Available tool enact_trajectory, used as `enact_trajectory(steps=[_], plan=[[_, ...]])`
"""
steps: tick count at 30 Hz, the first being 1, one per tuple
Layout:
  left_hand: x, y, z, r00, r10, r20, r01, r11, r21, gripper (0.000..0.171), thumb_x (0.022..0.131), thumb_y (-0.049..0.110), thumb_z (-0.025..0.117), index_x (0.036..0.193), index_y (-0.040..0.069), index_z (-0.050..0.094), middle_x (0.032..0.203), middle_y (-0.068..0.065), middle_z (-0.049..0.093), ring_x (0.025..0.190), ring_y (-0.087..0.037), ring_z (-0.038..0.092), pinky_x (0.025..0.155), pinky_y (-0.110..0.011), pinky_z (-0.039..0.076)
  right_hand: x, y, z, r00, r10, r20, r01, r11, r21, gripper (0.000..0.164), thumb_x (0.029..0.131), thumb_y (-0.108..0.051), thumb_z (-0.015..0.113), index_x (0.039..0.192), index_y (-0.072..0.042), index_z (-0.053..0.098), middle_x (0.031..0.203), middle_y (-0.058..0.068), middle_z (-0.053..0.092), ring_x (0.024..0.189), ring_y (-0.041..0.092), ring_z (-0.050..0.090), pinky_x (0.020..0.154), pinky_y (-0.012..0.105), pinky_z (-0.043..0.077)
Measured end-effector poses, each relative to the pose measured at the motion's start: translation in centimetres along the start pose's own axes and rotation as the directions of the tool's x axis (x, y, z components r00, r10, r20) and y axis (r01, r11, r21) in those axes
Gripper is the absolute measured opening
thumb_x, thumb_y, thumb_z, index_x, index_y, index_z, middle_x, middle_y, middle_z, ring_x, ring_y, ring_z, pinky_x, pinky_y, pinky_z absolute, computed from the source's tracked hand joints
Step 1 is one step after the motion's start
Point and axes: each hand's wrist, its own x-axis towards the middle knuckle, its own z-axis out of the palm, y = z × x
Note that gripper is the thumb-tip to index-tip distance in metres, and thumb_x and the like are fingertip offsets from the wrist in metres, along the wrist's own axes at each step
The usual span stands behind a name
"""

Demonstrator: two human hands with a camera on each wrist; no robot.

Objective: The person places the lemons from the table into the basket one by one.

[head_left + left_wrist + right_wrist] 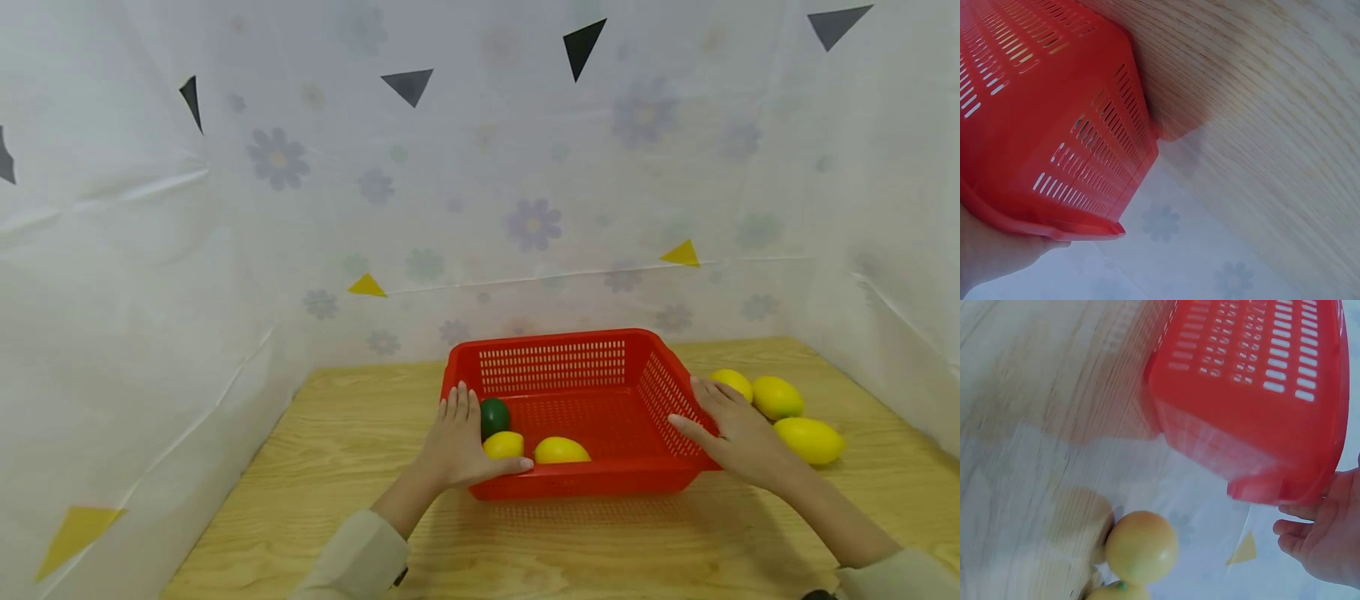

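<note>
- Head view: a red basket (585, 482) is being kept between the two hands on a wooden table (330, 467); contact is being made at both sides.
- Head view: the left front corner is being touched by the left hand (461, 446), its fingers being held straight and its thumb being laid along the front rim.
- Head view: the right rim is being touched by the right hand (738, 433), the thumb being extended over the inner side; whether the rim is being pinched cannot be told.
- Head view: a dark green fruit (495, 417) and two yellow fruits (561, 451) are being contained at the basket's left; one yellow fruit is being partly covered by the left hand.
- Head view: three more yellow fruits (810, 441) are being supported by the table beside the right hand, the farthest being partly hidden by it.
- Left wrist view: the rim is being met by the left hand; most fingers are being hidden.
- Right wrist view: bent fingertips are being shown at the rim; two yellow fruits are being seen nearby.
</note>
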Motion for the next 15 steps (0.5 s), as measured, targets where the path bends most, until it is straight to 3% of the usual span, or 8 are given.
enact_trajectory(steps=[2,4,5,9,11,13,15], plan=[[0.0,0.0,0.0,1.0,0.0,-0.005,0.001,1.0,0.009,0.118,0.069,0.081,0.047,0.147,-0.001,0.014,0.156,-0.019,0.003,0.144,-0.037,0.005,0.117,-0.05,0.007,-0.1,0.5,-0.2,0.999,-0.013,-0.042,0.015,0.999,0.046,0.068,0.097,-0.037,0.044,0.14,0.012,0.026,0.142,0.037,0.027,0.127,0.058,0.023,0.095,0.071,0.023],[-0.1,0.0,-0.1,1.0,-0.003,-0.007,0.003,1.0,0.013,0.118,0.069,0.081,0.047,0.147,-0.001,0.015,0.156,-0.019,0.003,0.144,-0.036,0.005,0.117,-0.05,0.007,0.0,1.1,-0.2,0.992,-0.047,-0.118,0.054,0.997,0.054,0.05,0.098,-0.03,0.044,0.127,0.011,0.047,0.125,0.034,0.048,0.112,0.048,0.043,0.093,0.058,0.037],[-0.1,0.0,-0.1,1.0,-0.005,-0.006,0.005,1.0,0.014,0.117,0.069,0.081,0.047,0.147,-0.001,0.015,0.156,-0.019,0.004,0.144,-0.036,0.004,0.117,-0.05,0.007,0.0,1.4,-0.2,0.986,-0.061,-0.154,0.07,0.996,0.055,0.044,0.098,-0.027,0.044,0.12,0.011,0.051,0.117,0.033,0.052,0.107,0.046,0.046,0.088,0.054,0.04],[-0.1,0.0,-0.1,1.0,-0.011,0.002,0.011,1.0,0.002,0.116,0.07,0.08,0.047,0.147,-0.001,0.015,0.156,-0.019,0.004,0.144,-0.036,0.004,0.117,-0.05,0.007,0.0,2.8,-0.2,0.965,-0.083,-0.251,0.093,0.995,0.032,0.035,0.098,-0.016,0.043,0.112,0.014,0.054,0.106,0.036,0.056,0.096,0.046,0.052,0.08,0.053,0.044],[-0.1,0.0,-0.1,1.0,-0.012,0.006,0.012,1.0,0.001,0.117,0.069,0.08,0.047,0.147,-0.001,0.015,0.156,-0.019,0.003,0.144,-0.037,0.004,0.117,-0.05,0.006,-0.1,3.4,-0.3,0.96,-0.076,-0.269,0.08,0.997,0.005,0.042,0.098,-0.013,0.043,0.123,0.021,0.045,0.101,0.035,0.058,0.09,0.042,0.056,0.076,0.052,0.046],[0.0,0.0,0.0,1.0,-0.014,0.007,0.014,1.0,0.0,0.118,0.069,0.081,0.047,0.147,-0.001,0.015,0.156,-0.019,0.003,0.144,-0.037,0.004,0.117,-0.05,0.006,-0.1,4.0,-0.3,0.954,-0.084,-0.287,0.078,0.996,-0.031,0.04,0.095,-0.007,0.046,0.122,0.023,0.044,0.078,0.023,0.06,0.066,0.022,0.055,0.061,0.036,0.047],[0.0,0.0,0.1,1.0,-0.019,0.008,0.019,1.0,-0.002,0.118,0.069,0.08,0.047,0.147,-0.001,0.015,0.156,-0.019,0.003,0.144,-0.037,0.005,0.117,-0.05,0.006,0.1,4.5,-0.3,0.949,-0.108,-0.295,0.088,0.993,-0.081,0.038,0.091,-0.001,0.051,0.119,0.023,0.047,0.064,0.009,0.052,0.052,0.004,0.038,0.048,0.023,0.035]])
